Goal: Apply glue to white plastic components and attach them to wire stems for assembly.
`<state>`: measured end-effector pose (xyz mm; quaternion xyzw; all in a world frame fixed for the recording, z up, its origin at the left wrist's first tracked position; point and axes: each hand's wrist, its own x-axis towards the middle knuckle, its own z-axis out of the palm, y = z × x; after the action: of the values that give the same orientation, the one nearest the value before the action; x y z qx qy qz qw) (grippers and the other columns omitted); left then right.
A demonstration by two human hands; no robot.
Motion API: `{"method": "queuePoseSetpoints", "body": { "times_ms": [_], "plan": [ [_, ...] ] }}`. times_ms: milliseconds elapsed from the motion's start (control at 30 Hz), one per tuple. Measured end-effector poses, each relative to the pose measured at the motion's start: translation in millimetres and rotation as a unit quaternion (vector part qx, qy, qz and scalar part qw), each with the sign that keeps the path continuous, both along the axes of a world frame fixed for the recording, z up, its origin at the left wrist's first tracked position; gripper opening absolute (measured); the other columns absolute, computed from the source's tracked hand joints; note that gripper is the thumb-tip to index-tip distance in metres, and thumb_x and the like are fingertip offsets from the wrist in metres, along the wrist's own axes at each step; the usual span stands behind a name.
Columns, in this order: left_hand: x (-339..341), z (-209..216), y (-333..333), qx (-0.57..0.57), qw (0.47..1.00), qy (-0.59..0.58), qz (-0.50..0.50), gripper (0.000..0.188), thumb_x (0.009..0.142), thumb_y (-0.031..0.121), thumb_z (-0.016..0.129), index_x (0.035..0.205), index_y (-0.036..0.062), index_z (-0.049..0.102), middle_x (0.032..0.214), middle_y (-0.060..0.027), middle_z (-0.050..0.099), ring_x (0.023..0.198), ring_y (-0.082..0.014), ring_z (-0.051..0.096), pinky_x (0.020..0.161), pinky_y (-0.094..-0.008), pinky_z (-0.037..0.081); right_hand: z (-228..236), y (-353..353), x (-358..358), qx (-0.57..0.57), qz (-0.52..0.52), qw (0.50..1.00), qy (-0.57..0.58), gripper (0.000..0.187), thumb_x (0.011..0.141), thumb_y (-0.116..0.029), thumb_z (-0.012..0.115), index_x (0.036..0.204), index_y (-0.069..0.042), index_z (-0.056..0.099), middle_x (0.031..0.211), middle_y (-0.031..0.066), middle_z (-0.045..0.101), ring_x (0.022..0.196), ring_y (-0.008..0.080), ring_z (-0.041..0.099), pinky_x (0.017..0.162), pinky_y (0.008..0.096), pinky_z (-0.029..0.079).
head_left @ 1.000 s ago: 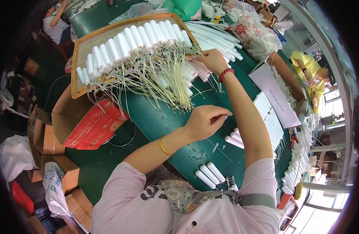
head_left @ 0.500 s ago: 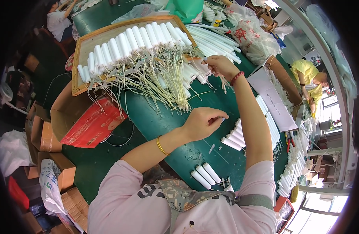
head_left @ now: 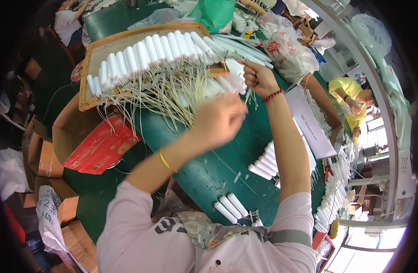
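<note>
- The white tubes with trailing wires lie in a long row on the wooden tray at the counter's far edge; most look not yet handled.
- My right hand pinches a few wires at the row's right end.
- My left hand hovers blurred beside them; I cannot tell its fingers' state.
- Few finished tubes lie by the near edge.

the white tubes at upper centre look like smooth matt plastic, their thin wires pale and glossy. the tray rim is bare light wood. the table is smooth matt green; the box at left is dull brown cardboard.
</note>
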<state>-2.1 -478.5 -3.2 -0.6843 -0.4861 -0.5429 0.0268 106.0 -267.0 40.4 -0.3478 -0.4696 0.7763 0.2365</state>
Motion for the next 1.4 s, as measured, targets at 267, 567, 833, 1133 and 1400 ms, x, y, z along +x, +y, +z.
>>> {"method": "queuePoseSetpoints", "body": {
  "times_ms": [267,567,833,1133,1400],
  "plan": [
    [-122,17,124,-0.145,0.946,0.234,0.173,0.015,0.080,0.010,0.074,0.094,0.0146,0.079,0.098,-0.0087,0.075,0.103,-0.0312,0.069,0.083,-0.0461,0.052,-15,-13,-16,0.032,0.004,0.999,-0.027,0.037,0.110,-0.019,0.050,0.139,0.002,0.059,0.066,-0.0088,0.032,0.054,0.0039,0.025,0.049,0.0234,0.021],
    [-159,41,115,-0.091,0.987,0.124,0.039,0.019,0.083,0.006,0.068,0.096,0.0107,0.082,0.099,-0.0123,0.077,0.091,-0.0335,0.072,0.082,-0.0434,0.057,-30,-7,1,-0.005,-0.032,0.999,-0.036,0.035,0.110,-0.020,0.049,0.137,0.002,0.058,0.066,-0.0079,0.033,0.053,0.0041,0.025,0.049,0.0233,0.022],
    [-164,36,110,-0.202,0.935,0.284,0.057,0.035,0.080,-0.005,0.056,0.105,0.0047,0.078,0.110,-0.0165,0.075,0.103,-0.0377,0.069,0.093,-0.0453,0.055,38,-25,-12,0.195,-0.024,0.975,0.102,0.036,0.110,-0.021,0.050,0.133,0.005,0.058,0.067,-0.0079,0.032,0.055,0.0048,0.027,0.051,0.0237,0.023],
    [-77,58,55,-0.135,0.979,0.115,-0.098,0.029,0.097,-0.002,0.055,0.119,0.0011,0.074,0.122,-0.0128,0.074,0.116,-0.0263,0.068,0.102,-0.0347,0.051,100,-68,154,0.239,0.298,0.888,0.254,0.035,0.111,-0.024,0.053,0.122,0.006,0.066,0.066,-0.0069,0.041,0.054,0.0041,0.031,0.048,0.0215,0.024],
    [48,32,21,-0.236,0.907,-0.149,-0.315,0.052,0.114,0.041,0.040,0.126,0.0031,0.073,0.118,-0.0043,0.075,0.106,-0.0109,0.066,0.090,-0.0257,0.047,81,-222,232,0.228,0.035,0.963,-0.138,0.037,0.110,-0.028,0.051,0.125,0.000,0.071,0.068,-0.0089,0.039,0.058,0.0042,0.031,0.053,0.0225,0.026]
  ]
}}
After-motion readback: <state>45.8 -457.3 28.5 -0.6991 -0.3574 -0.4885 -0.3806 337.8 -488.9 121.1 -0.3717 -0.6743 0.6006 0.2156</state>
